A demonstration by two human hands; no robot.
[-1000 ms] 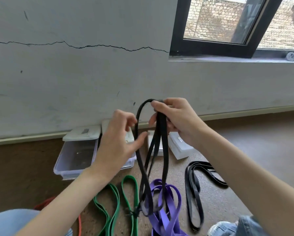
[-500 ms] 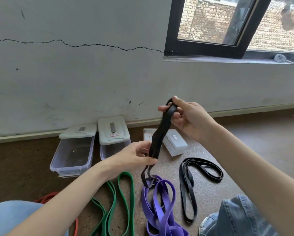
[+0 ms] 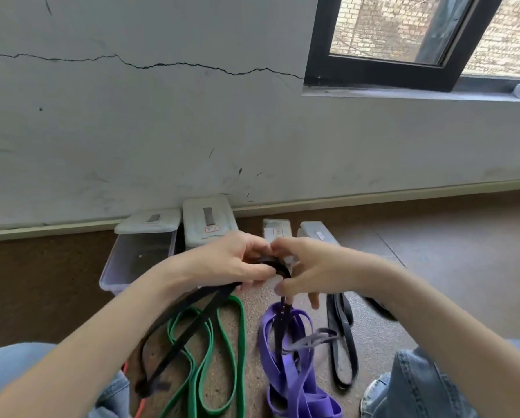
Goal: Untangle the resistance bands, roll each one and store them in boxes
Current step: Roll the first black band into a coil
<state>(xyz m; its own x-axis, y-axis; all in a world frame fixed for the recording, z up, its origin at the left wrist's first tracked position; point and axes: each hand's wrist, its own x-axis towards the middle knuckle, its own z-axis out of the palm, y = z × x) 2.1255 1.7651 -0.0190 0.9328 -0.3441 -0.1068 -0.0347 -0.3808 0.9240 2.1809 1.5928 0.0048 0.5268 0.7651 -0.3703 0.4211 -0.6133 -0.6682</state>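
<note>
My left hand and my right hand meet low over the floor, both gripping a thin black resistance band. A small coil of it sits between my fingers; one long loop trails down left over my knee, another strand hangs onto the purple band. A green band lies on the floor to the left, and a second black band to the right. Clear plastic boxes stand by the wall, mostly behind my hands.
A red band peeks out near my left knee. White lids lean against the cracked wall. My jeans-clad knees and a shoe frame the bottom. Brown floor stretches out to the right beneath a black-framed window.
Both hands have dropped from chest height toward the floor and come together. The black band, earlier stretched between them, is now bunched into a coil at my fingers, its loop swung left.
</note>
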